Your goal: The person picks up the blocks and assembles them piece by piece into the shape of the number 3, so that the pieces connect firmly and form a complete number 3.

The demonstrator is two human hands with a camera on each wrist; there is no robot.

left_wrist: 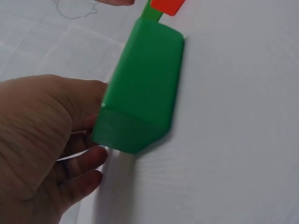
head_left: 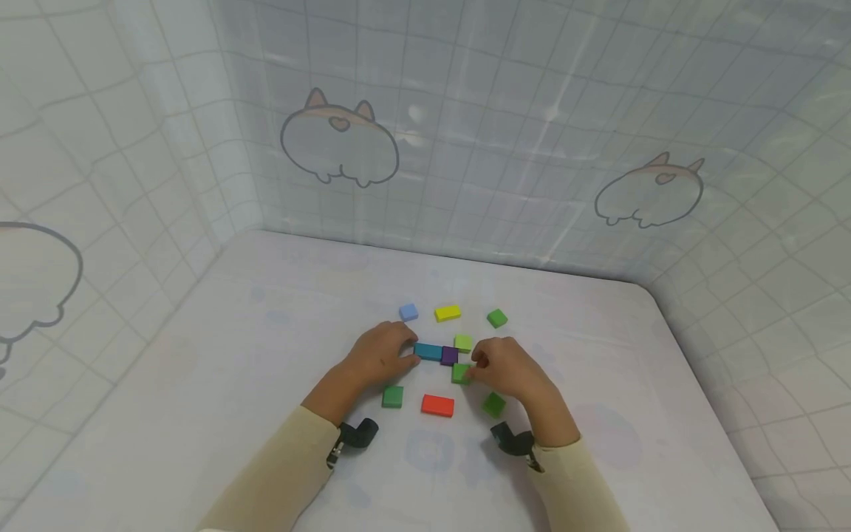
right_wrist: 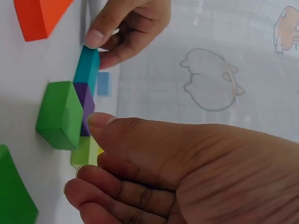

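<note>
My left hand (head_left: 379, 358) pinches the left end of a teal block (head_left: 428, 352) between thumb and fingers. The block's other end meets a small purple block (head_left: 449, 356). A lime block (head_left: 463, 343) and a green block (head_left: 460, 374) lie against the purple one, above and below it. My right hand (head_left: 508, 367) is beside the green block with loosely bent fingers and nothing between them. In the right wrist view, its thumb tip (right_wrist: 100, 120) is close to the purple block (right_wrist: 85, 106); whether it touches is unclear.
Around this group lie a light blue block (head_left: 408, 312), a yellow block (head_left: 448, 313), a green block (head_left: 497, 318), a red block (head_left: 437, 406), a darker green block (head_left: 393, 397) and another green one (head_left: 494, 404). Tile-patterned walls (head_left: 465, 185) with cartoon drawings enclose the white surface.
</note>
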